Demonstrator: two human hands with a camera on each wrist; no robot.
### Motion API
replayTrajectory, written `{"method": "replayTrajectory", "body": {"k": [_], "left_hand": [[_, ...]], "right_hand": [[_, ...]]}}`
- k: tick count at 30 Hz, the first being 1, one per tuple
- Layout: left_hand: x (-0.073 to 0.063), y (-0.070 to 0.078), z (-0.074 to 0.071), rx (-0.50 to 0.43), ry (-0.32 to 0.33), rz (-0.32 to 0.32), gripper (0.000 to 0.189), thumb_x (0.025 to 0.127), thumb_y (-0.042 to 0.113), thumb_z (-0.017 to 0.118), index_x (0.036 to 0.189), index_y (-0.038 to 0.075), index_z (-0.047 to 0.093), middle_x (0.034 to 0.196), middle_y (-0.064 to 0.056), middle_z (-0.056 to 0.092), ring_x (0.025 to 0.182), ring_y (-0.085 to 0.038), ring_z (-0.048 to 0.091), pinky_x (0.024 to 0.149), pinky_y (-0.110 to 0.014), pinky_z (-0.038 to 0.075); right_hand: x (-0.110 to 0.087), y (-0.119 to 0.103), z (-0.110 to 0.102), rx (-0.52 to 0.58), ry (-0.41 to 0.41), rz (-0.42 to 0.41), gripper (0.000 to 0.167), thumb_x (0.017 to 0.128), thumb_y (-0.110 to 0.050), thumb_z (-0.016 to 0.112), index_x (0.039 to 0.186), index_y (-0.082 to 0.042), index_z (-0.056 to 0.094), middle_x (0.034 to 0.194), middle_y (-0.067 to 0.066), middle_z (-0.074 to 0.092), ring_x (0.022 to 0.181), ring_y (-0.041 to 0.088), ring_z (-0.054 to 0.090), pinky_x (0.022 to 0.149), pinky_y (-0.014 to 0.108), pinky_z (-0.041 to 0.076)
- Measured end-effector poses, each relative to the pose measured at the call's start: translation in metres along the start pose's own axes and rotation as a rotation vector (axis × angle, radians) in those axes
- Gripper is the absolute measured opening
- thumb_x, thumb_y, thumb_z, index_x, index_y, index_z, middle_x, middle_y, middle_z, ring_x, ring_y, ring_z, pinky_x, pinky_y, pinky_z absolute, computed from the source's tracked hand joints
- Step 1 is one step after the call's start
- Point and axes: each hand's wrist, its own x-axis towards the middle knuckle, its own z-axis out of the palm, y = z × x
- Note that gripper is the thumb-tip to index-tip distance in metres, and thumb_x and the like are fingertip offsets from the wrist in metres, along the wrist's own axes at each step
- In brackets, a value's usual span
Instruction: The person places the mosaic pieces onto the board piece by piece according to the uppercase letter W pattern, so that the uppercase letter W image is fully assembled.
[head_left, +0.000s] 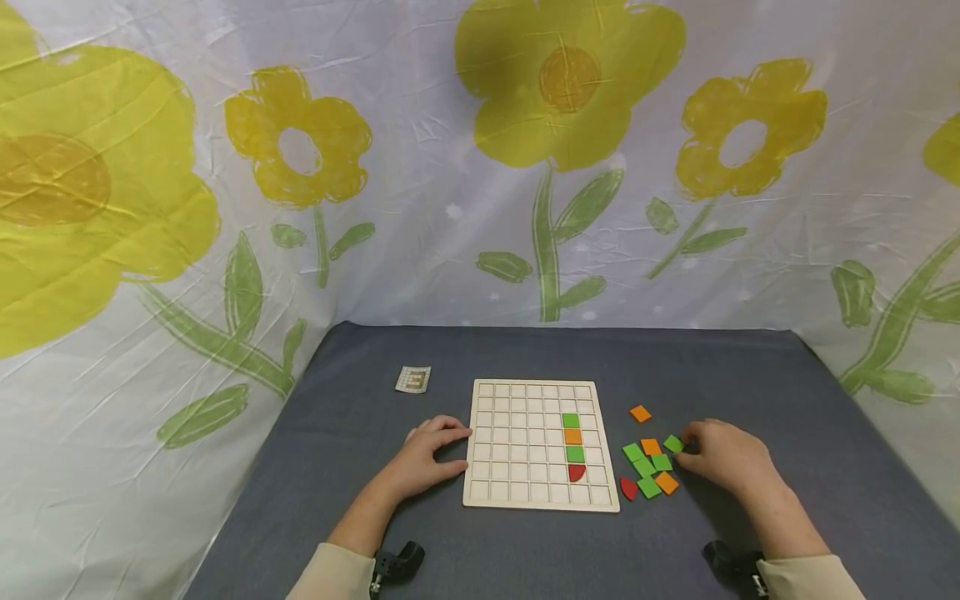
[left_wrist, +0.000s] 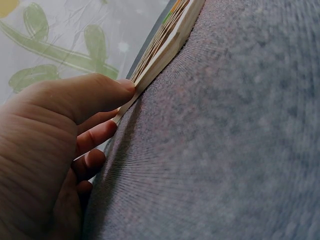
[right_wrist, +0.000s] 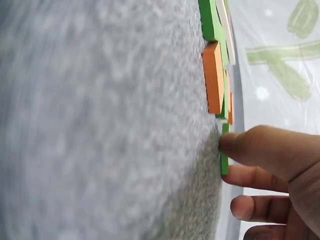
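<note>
A pale wooden grid board [head_left: 542, 505] lies on the dark cloth. One column of it holds a green square, an orange square, another green square and a red rounded piece [head_left: 577, 472]. My left hand [head_left: 422, 458] touches the board's left edge with thumb and fingertips; in the left wrist view the thumb [left_wrist: 107, 92] rests against the wooden rim. Right of the loose pieces, my right hand [head_left: 726, 454] pinches a green square tile [head_left: 672, 443] between thumb and finger. That green tile [right_wrist: 224, 165] stays low by the cloth in the right wrist view.
Loose green and orange squares, such as an orange tile [head_left: 667, 482], and a red rounded piece [head_left: 628, 488] lie right of the board. One orange tile [head_left: 641, 413] sits farther back. A small patterned card [head_left: 413, 380] lies beyond my left hand. A flowered curtain [head_left: 420, 250] hangs behind.
</note>
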Motion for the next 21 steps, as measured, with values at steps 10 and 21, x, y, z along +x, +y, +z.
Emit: {"method": "replayTrajectory", "body": {"k": [10,21], "left_hand": [[0.000,0.000,0.000,0.003,-0.007,-0.001,0.048,0.092,0.024,0.078,0.137,0.010,0.067,0.131,-0.004,0.058,0.122,-0.029,0.052,0.100,-0.056,0.033],[-0.001,0.001,-0.001,0.015,-0.009,-0.002,0.048,0.093,0.025,0.078,0.137,0.010,0.067,0.131,-0.004,0.058,0.122,-0.029,0.052,0.100,-0.055,0.034]], "right_hand": [[0.000,0.000,0.003,-0.015,0.039,-0.043,0.021,0.085,-0.024,0.079,0.097,-0.007,0.077,0.087,0.004,0.066,0.076,0.022,0.062,0.068,0.049,0.053],[-0.009,-0.027,-0.019,0.012,0.086,-0.095,0.024,0.086,-0.020,0.082,0.105,-0.006,0.079,0.079,-0.003,0.054,0.067,0.015,0.046,0.059,0.036,0.039]]}}
